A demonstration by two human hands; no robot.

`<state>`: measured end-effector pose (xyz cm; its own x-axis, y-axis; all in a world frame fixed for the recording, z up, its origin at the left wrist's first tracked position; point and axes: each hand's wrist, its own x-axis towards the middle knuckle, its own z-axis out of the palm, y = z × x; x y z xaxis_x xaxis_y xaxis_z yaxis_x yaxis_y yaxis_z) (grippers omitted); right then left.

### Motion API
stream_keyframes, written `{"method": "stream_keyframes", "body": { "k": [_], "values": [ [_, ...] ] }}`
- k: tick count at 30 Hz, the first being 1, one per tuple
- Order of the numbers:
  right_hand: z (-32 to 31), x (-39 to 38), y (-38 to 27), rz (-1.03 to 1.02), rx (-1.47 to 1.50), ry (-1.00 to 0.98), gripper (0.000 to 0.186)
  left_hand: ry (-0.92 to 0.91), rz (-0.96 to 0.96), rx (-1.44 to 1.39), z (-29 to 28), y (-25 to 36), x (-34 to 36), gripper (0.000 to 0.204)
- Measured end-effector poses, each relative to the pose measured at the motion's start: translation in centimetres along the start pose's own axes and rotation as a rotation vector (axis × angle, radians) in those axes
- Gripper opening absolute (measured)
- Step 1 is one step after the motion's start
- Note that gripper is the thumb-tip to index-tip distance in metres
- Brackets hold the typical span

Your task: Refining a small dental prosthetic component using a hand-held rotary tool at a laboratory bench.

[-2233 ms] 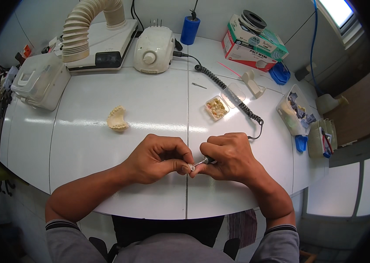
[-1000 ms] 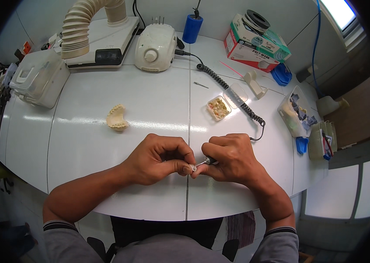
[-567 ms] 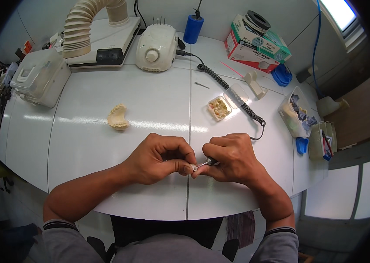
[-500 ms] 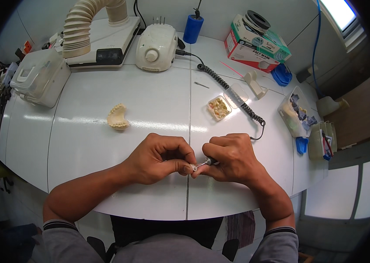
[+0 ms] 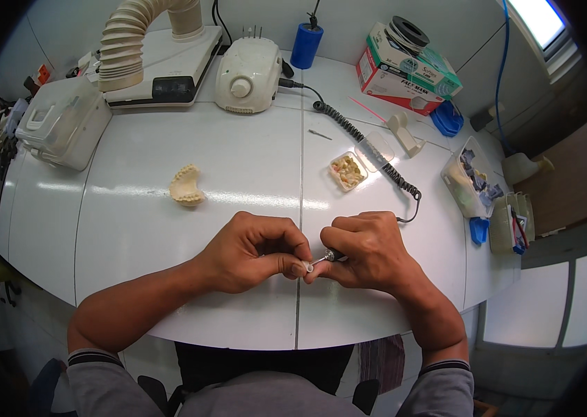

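Note:
Between the thumb and fingertips of my left hand (image 5: 259, 251) is a tiny white dental crown (image 5: 308, 267), its hollow side showing. My right hand (image 5: 363, 249) is closed around a rotary handpiece (image 5: 335, 255), whose thin metal tip meets the crown. Both hands are close together over the front of the white table. Most of the handpiece is hidden by my right fingers. Beyond my left hand lies a cream dental arch model (image 5: 186, 185). A small clear box of tooth-coloured pieces (image 5: 348, 171) stands farther off, beyond my right hand.
A coiled black cord (image 5: 359, 135) runs from a white control unit (image 5: 248, 75) toward my right hand. At the back left are a suction hose (image 5: 122, 52) and a lidded plastic case (image 5: 64, 121). Boxes (image 5: 404, 73) and an open bin (image 5: 470, 177) stand at right. A loose bur (image 5: 320, 134) lies mid-table.
Both hands keep nearly the same place, with the crown and handpiece tip still together. At the lower left edge, a dark-clothed leg of another person has shifted.

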<state>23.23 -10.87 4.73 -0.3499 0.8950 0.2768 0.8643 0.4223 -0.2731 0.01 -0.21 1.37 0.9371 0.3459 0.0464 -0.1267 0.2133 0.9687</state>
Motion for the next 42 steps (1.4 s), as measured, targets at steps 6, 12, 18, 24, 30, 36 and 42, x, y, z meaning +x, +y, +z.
{"method": "stream_keyframes", "body": {
  "k": [6, 12, 18, 24, 30, 36, 42],
  "values": [
    [-0.11, 0.02, -0.11, 0.000, -0.007, -0.007, 0.062, -0.006, 0.001, 0.002, -0.05, -0.07, -0.02, 0.008],
    [-0.02, 0.01, 0.04, 0.001, -0.003, 0.001, 0.062, -0.009, -0.004, 0.003, 0.01, 0.11, 0.05, 0.008],
    [-0.11, 0.01, 0.10, -0.012, -0.008, 0.002, 0.062, -0.011, -0.005, -0.007, 0.06, 0.31, 0.13, 0.009],
    [-0.03, 0.06, 0.04, -0.017, -0.005, 0.008, 0.062, -0.008, -0.001, -0.009, 0.07, 0.15, 0.00, 0.009],
    [0.09, -0.05, -0.08, 0.007, -0.003, -0.007, 0.064, -0.011, 0.018, 0.002, 0.04, -0.03, -0.04, 0.007],
    [0.14, -0.03, -0.03, -0.009, -0.002, 0.017, 0.064, -0.010, 0.021, 0.003, 0.05, -0.07, -0.01, 0.007],
    [0.00, 0.00, -0.11, -0.002, -0.001, 0.013, 0.064, -0.010, 0.024, 0.002, 0.12, 0.04, 0.06, 0.007]
  ]
}}
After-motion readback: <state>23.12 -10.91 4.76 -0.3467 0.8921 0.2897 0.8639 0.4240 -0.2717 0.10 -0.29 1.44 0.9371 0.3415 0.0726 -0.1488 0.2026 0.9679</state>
